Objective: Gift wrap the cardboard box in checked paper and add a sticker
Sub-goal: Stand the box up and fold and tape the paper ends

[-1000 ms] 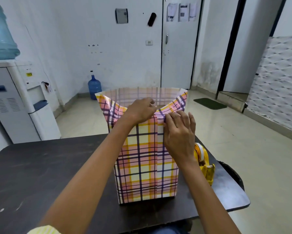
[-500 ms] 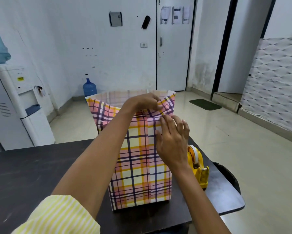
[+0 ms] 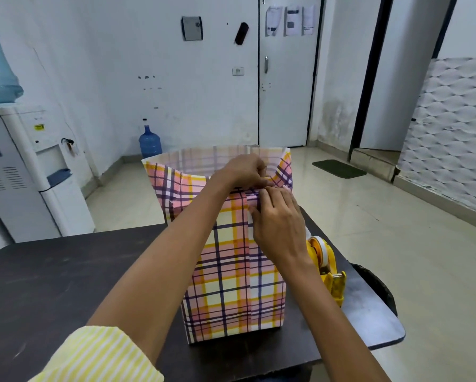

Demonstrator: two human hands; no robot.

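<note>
Pinching paper (image 3: 225,285): left hand (image 3: 245,172), right hand (image 3: 279,219)

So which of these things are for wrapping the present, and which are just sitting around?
For the wrapping:
checked paper
left hand and right hand, pinching its top fold
yellow tape dispenser, probably
dark table

Just sitting around:
water cooler
blue water bottle on the floor
green doormat
</note>
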